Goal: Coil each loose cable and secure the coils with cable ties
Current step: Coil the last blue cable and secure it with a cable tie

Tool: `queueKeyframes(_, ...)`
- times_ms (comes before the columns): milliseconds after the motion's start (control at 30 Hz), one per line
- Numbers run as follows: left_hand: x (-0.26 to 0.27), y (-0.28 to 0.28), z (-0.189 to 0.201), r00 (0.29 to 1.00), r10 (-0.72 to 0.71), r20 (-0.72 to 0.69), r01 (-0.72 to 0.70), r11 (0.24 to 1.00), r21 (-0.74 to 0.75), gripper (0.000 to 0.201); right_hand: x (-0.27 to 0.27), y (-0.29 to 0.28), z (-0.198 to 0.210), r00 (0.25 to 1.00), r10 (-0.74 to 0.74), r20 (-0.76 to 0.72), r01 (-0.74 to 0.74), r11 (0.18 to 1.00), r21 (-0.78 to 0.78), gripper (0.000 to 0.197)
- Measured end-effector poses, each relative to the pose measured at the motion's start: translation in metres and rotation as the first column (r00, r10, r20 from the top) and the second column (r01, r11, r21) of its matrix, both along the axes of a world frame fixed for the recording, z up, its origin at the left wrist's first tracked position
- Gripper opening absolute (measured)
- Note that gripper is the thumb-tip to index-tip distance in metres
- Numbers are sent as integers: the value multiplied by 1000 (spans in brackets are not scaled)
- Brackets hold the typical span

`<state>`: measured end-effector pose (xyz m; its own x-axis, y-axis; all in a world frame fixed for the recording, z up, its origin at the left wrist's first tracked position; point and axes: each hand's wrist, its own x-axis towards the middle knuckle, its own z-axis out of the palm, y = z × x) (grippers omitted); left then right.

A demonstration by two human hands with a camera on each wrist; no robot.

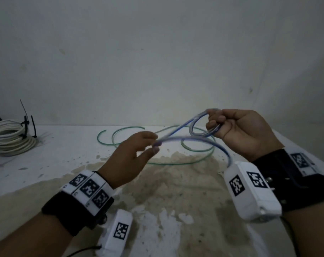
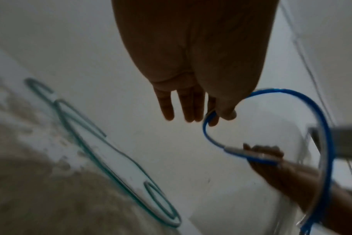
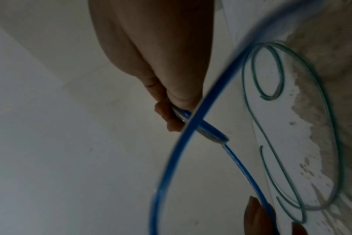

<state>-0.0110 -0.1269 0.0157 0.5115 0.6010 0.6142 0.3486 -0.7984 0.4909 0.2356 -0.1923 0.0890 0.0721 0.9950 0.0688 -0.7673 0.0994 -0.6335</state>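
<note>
A blue cable [image 1: 190, 139] hangs in the air between both hands above the table [image 1: 65, 149]. My right hand [image 1: 213, 123] grips a small coil of it, fingers curled round the loops [image 3: 211, 132]. My left hand [image 1: 155, 143] pinches the free run of the same cable between thumb and forefinger [image 2: 209, 117], its other fingers straight. A long loop of blue cable [image 2: 323, 127] sags toward my right wrist. A loose green cable [image 1: 176, 163] lies in wide curves on the table under the hands; it also shows as green cable [image 2: 110, 160] and green cable [image 3: 323, 111].
Two coils of white cable [image 1: 11, 138] bound with black cable ties [image 1: 25, 123] sit stacked at the table's far left. A pale wall [image 1: 157, 62] rises right behind the table. A brown stain [image 1: 176, 191] covers the near middle of the tabletop.
</note>
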Motion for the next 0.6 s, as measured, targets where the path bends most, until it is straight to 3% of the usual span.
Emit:
queueKeyframes(33,0,-3,1,997,35,70,-23,986,-163,18,-1,1,-4,1000,-2,-5,2,1000,1,54)
queueKeyframes(100,1,-10,4,978,70,195,17,911,-413,19,-8,4,-11,999,-27,-34,26,999,-18,27)
queueKeyframes(133,2,-14,6,968,69,240,53,883,-467,20,-11,5,-12,998,-52,-47,51,998,-32,8)
queueKeyframes(167,4,-18,8,960,63,273,78,874,-479,20,-14,7,-15,995,-74,-69,72,997,-43,14)
queueKeyframes(267,5,-25,12,956,81,282,40,916,-398,13,-23,11,-20,990,-98,-97,92,994,-64,24)
queueKeyframes(467,2,-30,7,997,57,45,-43,960,-277,15,-44,21,-24,990,-127,-64,120,988,-96,21)
queueKeyframes(600,6,-38,3,999,38,-14,-40,982,-183,39,-61,24,-27,986,-158,56,163,980,-111,25)
